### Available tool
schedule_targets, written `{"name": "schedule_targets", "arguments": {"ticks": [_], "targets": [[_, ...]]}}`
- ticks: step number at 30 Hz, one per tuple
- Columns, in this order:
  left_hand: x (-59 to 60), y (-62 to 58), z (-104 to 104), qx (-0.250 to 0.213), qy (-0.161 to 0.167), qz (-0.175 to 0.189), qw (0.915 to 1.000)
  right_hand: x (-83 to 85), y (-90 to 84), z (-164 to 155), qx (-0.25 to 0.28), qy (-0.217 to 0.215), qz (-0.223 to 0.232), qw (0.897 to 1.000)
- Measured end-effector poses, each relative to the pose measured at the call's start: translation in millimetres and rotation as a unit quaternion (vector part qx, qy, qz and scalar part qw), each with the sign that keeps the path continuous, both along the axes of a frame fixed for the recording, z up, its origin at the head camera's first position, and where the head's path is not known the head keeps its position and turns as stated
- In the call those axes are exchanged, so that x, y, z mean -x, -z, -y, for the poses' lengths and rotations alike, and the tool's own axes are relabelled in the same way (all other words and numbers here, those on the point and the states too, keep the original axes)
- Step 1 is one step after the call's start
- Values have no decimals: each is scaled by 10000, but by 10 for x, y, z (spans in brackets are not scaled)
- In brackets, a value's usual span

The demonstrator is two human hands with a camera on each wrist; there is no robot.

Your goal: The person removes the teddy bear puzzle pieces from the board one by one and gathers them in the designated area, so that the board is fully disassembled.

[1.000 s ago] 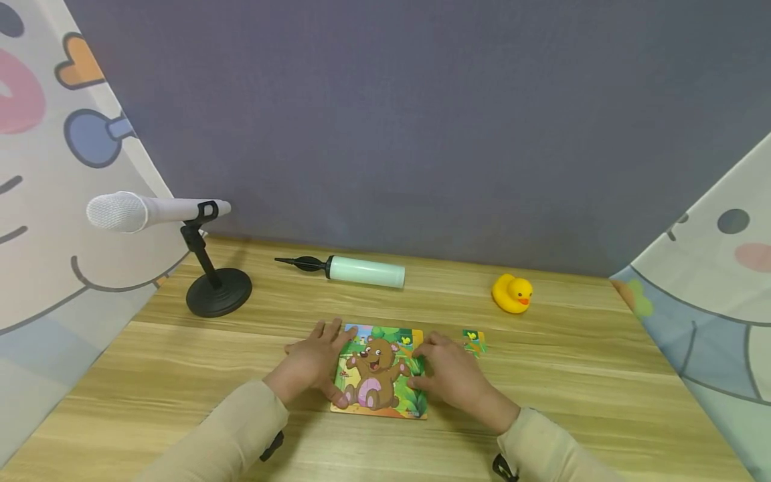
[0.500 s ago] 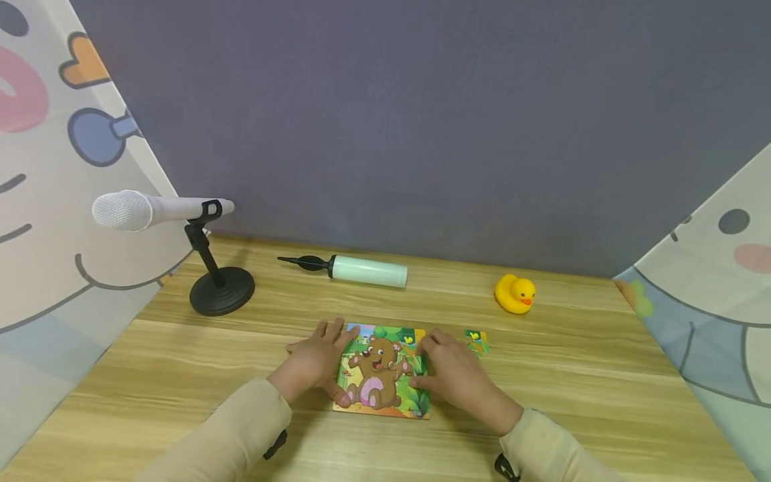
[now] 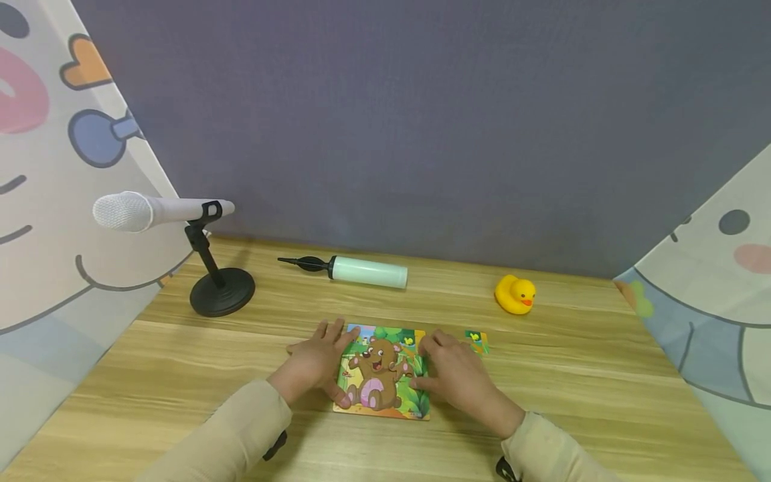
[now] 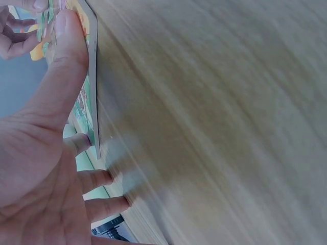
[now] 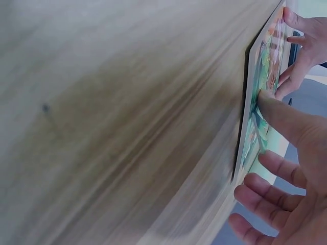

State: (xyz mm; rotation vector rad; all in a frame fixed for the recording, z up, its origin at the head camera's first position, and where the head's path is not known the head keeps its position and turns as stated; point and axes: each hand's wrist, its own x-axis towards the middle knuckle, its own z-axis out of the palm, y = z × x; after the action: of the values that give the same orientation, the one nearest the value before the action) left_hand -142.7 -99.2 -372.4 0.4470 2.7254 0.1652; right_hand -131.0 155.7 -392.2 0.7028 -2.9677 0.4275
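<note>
A bear jigsaw puzzle board (image 3: 382, 371) lies flat on a wooden table (image 3: 572, 381), near the front edge in the middle, with a person's two hands at its sides. The left hand (image 3: 313, 361) lies open at the board's 9 o'clock edge, fingers straight on the table and the thumb resting on the picture near the lower left corner; it grips nothing. The right hand (image 3: 454, 375) lies open at the 3 o'clock edge, thumb pressing on the picture, fingers spread and relaxed beside the board. A loose puzzle piece (image 3: 477, 340) sits on the table just beside the right fingers, at about 2 o'clock from the board. Farther back, a yellow rubber duck (image 3: 514, 293) stands at 1 o'clock, a pale green hand pump (image 3: 355, 269) lies at 12 o'clock, and a white microphone on a black stand (image 3: 205, 258) stands at 10 o'clock.
</note>
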Motion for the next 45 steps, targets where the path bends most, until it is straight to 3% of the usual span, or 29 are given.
{"name": "schedule_targets", "arguments": {"ticks": [6,14,21,27,35,45], "targets": [[1,0,3,-2,-17,0,10000,-3,12,-16,-96,-23,-143,9998],[1,11,13,8,-14,7,10000,2,29,-63,-25,14,-11,10000],[-1,22,6,-33,-24,24,10000,97,-17,-99,-2,-412,-58,9991],[2,30,6,9,-22,32,10000,148,9,-150,79,-714,152,9973],[-4,-1,-4,-31,-16,34,10000,201,47,-218,421,-741,572,9947],[-1,-12,-8,58,3,41,10000,203,-12,-423,753,-800,725,9913]]}}
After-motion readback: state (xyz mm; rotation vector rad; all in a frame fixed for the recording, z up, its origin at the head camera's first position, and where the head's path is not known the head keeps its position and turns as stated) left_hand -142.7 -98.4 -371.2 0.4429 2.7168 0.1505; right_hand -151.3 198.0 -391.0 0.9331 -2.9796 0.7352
